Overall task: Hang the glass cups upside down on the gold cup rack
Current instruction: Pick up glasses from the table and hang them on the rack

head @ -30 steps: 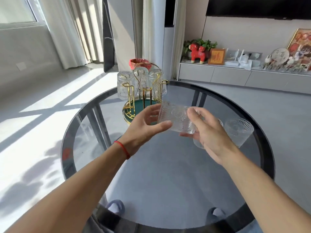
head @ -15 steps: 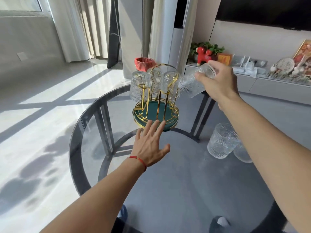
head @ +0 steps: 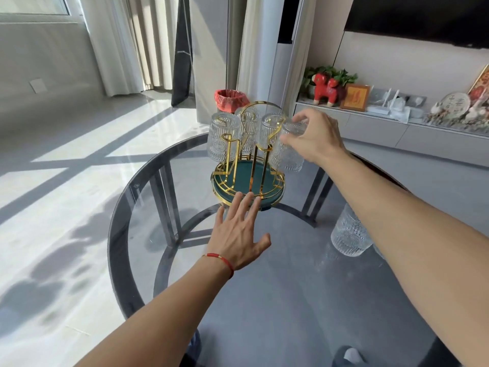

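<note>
Glass tabletop (head: 264,300): right hand (head: 316,136) now grips cup (head: 287,149) inverted at gold rack (head: 248,165), previously tilted above; left hand (head: 238,234) spread flat, unchanged.

Strong daylight came in from the window (head: 31,6) far to the left of the desk (head: 137,223), laying bright bands across the floor (head: 53,197) with soft leaf-like shadows nearer me. The desk's glass top showed a pale sheen toward that side. My forearms and fingers (head: 244,205) were evenly lit and sharp. Straight lines bowed near the frame edges, and the shelf (head: 397,123) beyond the desk looked slightly soft.
</note>
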